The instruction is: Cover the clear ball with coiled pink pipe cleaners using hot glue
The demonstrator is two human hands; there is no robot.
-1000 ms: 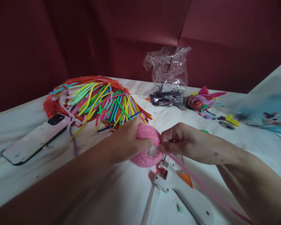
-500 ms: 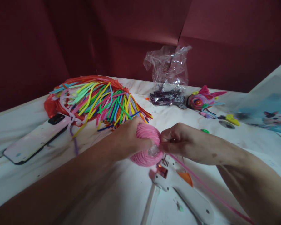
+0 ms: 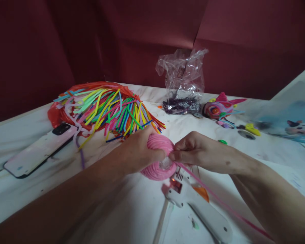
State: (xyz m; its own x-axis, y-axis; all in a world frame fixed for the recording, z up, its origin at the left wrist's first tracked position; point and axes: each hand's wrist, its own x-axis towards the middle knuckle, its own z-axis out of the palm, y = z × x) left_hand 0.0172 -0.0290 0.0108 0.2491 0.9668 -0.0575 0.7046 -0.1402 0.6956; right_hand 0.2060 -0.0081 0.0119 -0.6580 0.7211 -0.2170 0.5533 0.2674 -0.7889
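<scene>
My left hand (image 3: 139,147) is wrapped around a ball wound with pink pipe cleaner (image 3: 160,144), thumb pressed on its near side. A whitish, clear patch (image 3: 165,163) shows where the winding leaves the ball uncovered. My right hand (image 3: 197,150) pinches at the ball's right side, fingertips against it. From there a loose pink pipe cleaner strand (image 3: 225,205) runs down to the right, under my right forearm. Just below the ball lies a white hot glue gun (image 3: 209,217) with a red glow near its top; the ball partly hides it.
Many coloured pipe cleaners (image 3: 101,105) spill from a red bag at back left, beside a phone (image 3: 40,149). A clear plastic bag (image 3: 184,84) with dark strands stands at the back. Rightward are a colourful pipe-cleaner figure (image 3: 218,110), a metal disc (image 3: 246,135) and a blue printed bag (image 3: 292,125).
My right hand has shifted slightly left and up along the ball's edge, its wrist turning a little. The left hand and ball have barely moved.
</scene>
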